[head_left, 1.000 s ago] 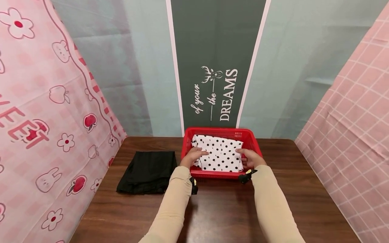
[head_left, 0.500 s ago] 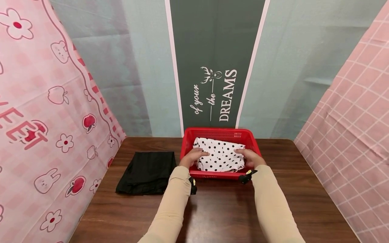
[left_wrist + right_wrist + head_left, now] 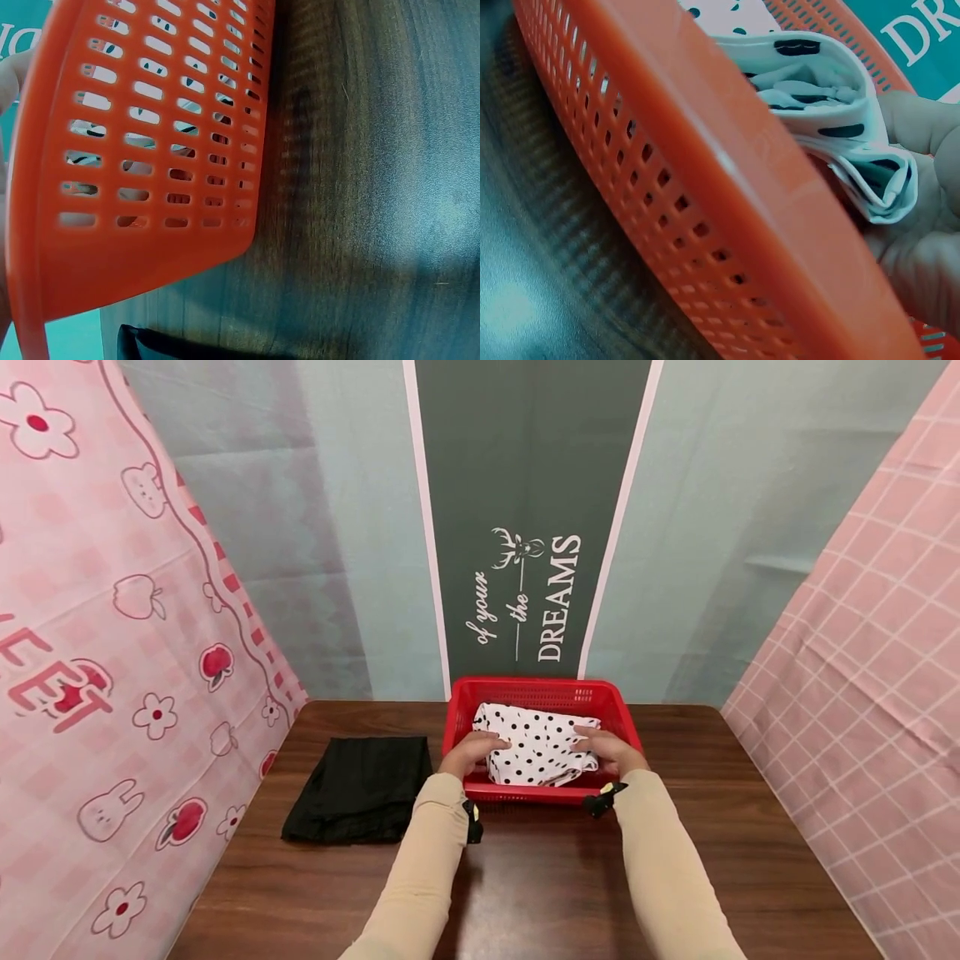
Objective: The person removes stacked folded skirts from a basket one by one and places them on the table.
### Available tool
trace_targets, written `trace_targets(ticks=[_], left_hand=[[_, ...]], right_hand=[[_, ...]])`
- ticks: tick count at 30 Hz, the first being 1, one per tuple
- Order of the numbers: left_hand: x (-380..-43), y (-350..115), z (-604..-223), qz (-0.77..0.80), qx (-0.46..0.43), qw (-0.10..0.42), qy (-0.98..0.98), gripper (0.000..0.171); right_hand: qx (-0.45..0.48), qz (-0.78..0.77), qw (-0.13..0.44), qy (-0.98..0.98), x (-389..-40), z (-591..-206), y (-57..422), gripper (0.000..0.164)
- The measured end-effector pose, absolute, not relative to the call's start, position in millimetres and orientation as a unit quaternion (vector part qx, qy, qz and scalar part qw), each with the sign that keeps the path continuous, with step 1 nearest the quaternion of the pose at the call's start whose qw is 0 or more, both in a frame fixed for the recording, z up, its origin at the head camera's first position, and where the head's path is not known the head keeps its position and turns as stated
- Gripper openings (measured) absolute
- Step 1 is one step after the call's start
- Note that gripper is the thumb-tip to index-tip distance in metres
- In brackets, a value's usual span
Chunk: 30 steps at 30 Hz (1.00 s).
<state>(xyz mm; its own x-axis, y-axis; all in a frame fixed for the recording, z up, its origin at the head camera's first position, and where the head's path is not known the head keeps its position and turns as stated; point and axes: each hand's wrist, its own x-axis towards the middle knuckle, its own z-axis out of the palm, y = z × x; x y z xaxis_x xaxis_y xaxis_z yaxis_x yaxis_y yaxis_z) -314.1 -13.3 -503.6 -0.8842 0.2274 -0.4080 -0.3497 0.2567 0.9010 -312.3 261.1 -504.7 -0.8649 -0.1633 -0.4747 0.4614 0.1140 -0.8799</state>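
A folded white cloth with black dots (image 3: 536, 743) lies inside the red plastic basket (image 3: 517, 792). My left hand (image 3: 472, 752) holds its left side, thumb on top and the other fingers hidden below. At the opposite side, my right hand (image 3: 609, 750) grips the cloth with the thumb over its upper face. The right wrist view shows the rolled layers of the dotted cloth (image 3: 829, 90) beside my palm, behind the basket rim (image 3: 727, 157). In the left wrist view the basket wall (image 3: 150, 255) covers most of the work, and only a sliver of hand shows.
A folded black cloth (image 3: 363, 789) lies on the brown wooden table (image 3: 540, 893), left of the basket. Behind the table hangs a grey-green curtain (image 3: 517, 460) with lettering. Pink patterned curtains (image 3: 862, 635) close in both sides.
The dotted cloth has shifted slightly within the basket, and its front right corner has become more crumpled. My right hand has moved a little inward over it; the left stays at its side.
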Motion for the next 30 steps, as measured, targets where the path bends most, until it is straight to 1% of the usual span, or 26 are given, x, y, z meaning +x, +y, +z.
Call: trace_targets(ticks=[9, 14, 19, 23, 26, 30], left_hand=[[-311.0, -17.6, -502.9, 0.603, -0.059, 0.216, 0.766, 0.064], [-309.0, -18.1, -500.1, 0.587, -0.037, 0.214, 0.78, 0.064], [-305.9, -20.0, -496.6, 0.596, -0.011, 0.207, 0.776, 0.063], [-301.8, -23.3, -495.4, 0.607, 0.015, 0.201, 0.769, 0.061], [-299.4, -26.3, -494.7, 0.628, 0.03, 0.183, 0.756, 0.058], [-297.4, -29.3, -493.7, 0.67, 0.045, 0.141, 0.727, 0.053]], right_hand=[[0.103, -0.629, 0.207, 0.742, -310.0, -508.3, 256.9, 0.064], [0.084, -0.63, 0.174, 0.752, -309.5, -505.9, 256.0, 0.064], [0.065, -0.645, 0.126, 0.75, -307.8, -502.7, 259.3, 0.055], [0.068, -0.637, 0.114, 0.759, -304.6, -500.4, 263.0, 0.05], [0.072, -0.641, 0.112, 0.756, -302.2, -498.0, 264.3, 0.05], [0.066, -0.668, 0.099, 0.734, -299.1, -494.6, 266.2, 0.05]])
